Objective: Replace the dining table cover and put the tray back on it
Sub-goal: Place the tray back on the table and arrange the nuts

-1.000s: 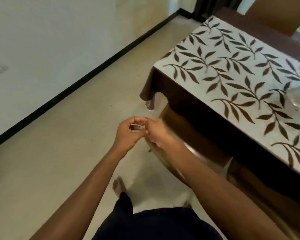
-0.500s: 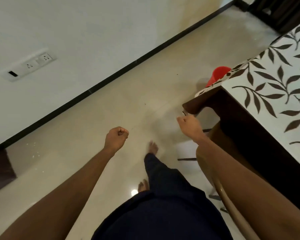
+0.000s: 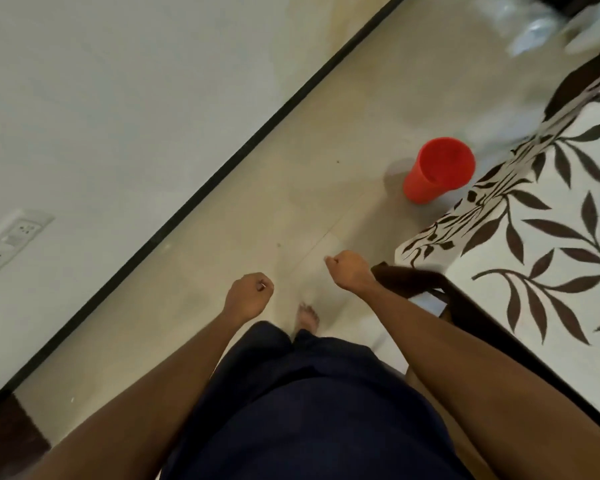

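The hands have come apart and dropped from their joined pinch, the left hand (image 3: 248,296) fisted around something small, the right hand (image 3: 351,271) curled near the leaf-patterned table cover (image 3: 520,258)'s corner, suggesting walking round it; no tray shows.

a home dining room: leaf-print table cover (image 3: 534,258), tiled floor (image 3: 291,188), wall socket (image 3: 11,237).

White cover (image 3: 520,258) with brown leaves lies spread on table.
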`<action>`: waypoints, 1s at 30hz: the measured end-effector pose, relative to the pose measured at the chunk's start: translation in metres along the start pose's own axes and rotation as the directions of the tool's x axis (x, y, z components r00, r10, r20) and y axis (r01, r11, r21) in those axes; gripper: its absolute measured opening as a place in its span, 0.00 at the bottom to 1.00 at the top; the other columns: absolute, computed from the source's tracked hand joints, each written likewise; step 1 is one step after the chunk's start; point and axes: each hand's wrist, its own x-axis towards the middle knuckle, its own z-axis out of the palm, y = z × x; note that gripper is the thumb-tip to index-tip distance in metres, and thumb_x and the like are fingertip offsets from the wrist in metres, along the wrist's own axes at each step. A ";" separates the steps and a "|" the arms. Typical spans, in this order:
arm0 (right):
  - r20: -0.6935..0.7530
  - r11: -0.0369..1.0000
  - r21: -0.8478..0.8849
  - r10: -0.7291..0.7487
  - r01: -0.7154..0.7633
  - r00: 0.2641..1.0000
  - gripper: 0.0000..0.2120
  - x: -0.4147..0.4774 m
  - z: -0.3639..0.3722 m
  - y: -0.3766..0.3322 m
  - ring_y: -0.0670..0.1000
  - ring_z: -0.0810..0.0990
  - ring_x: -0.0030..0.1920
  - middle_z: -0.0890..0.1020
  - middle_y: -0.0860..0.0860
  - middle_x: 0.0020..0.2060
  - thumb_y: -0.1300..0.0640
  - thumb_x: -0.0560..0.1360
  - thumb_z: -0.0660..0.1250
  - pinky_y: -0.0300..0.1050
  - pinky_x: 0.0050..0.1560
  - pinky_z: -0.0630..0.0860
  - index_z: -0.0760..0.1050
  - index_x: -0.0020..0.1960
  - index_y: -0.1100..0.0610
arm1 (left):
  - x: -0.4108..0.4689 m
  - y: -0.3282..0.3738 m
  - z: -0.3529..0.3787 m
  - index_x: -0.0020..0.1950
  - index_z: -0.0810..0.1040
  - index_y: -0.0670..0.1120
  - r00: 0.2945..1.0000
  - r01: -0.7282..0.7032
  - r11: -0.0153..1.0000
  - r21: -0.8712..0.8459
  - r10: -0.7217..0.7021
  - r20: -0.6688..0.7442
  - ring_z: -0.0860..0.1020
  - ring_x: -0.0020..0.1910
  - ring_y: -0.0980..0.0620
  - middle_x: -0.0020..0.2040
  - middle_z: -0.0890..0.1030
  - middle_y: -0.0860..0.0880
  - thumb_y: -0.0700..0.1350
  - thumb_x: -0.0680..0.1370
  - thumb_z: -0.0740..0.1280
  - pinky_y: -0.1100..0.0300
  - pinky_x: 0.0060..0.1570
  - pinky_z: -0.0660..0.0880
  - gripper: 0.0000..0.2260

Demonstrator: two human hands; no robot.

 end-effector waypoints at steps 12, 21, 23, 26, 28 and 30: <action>-0.143 0.831 0.430 0.448 -0.352 0.882 0.23 0.102 -0.176 0.093 0.57 0.77 0.40 0.78 0.57 0.36 0.51 0.84 0.57 0.45 0.43 0.70 0.69 0.31 0.56 | 0.241 0.254 -0.037 0.48 0.81 0.49 0.911 -0.355 0.899 0.257 0.271 0.309 0.77 0.47 0.53 0.42 0.78 0.56 0.46 0.80 0.66 0.60 0.46 0.69 0.05; -0.043 0.593 0.649 0.655 -0.477 0.754 0.23 0.162 -0.262 0.163 0.60 0.82 0.45 0.83 0.59 0.41 0.46 0.83 0.58 0.47 0.47 0.75 0.78 0.41 0.61 | 0.375 0.449 -0.022 0.46 0.80 0.54 0.789 -0.547 0.735 0.399 0.295 0.539 0.77 0.49 0.55 0.47 0.82 0.54 0.47 0.79 0.67 0.60 0.47 0.70 0.04; -0.021 0.574 0.667 0.651 -0.475 0.759 0.21 0.180 -0.275 0.176 0.59 0.81 0.44 0.81 0.57 0.39 0.46 0.83 0.58 0.47 0.45 0.73 0.75 0.37 0.57 | 0.397 0.480 -0.012 0.46 0.80 0.54 0.786 -0.554 0.723 0.413 0.291 0.545 0.78 0.48 0.54 0.45 0.81 0.55 0.47 0.79 0.67 0.60 0.46 0.69 0.04; -0.001 0.558 0.681 0.649 -0.474 0.761 0.22 0.210 -0.300 0.199 0.53 0.75 0.39 0.75 0.51 0.33 0.47 0.84 0.58 0.44 0.41 0.67 0.65 0.32 0.51 | 0.430 0.520 0.013 0.50 0.82 0.50 0.800 -0.520 0.753 0.404 0.263 0.539 0.79 0.49 0.51 0.45 0.81 0.53 0.46 0.79 0.67 0.60 0.47 0.71 0.05; 0.038 0.507 0.709 0.666 -0.490 0.745 0.24 0.239 -0.309 0.220 0.50 0.72 0.33 0.72 0.49 0.29 0.47 0.84 0.58 0.44 0.36 0.66 0.65 0.31 0.52 | 0.454 0.541 0.038 0.49 0.83 0.48 0.804 -0.487 0.788 0.377 0.236 0.546 0.79 0.48 0.52 0.43 0.81 0.53 0.45 0.79 0.67 0.60 0.47 0.71 0.05; 0.073 0.431 0.753 0.696 -0.498 0.714 0.25 0.272 -0.310 0.241 0.50 0.73 0.32 0.72 0.50 0.29 0.45 0.84 0.60 0.43 0.36 0.68 0.66 0.31 0.54 | 0.477 0.551 0.066 0.46 0.83 0.49 0.788 -0.474 0.804 0.360 0.204 0.581 0.80 0.48 0.52 0.43 0.82 0.54 0.44 0.79 0.67 0.59 0.49 0.73 0.05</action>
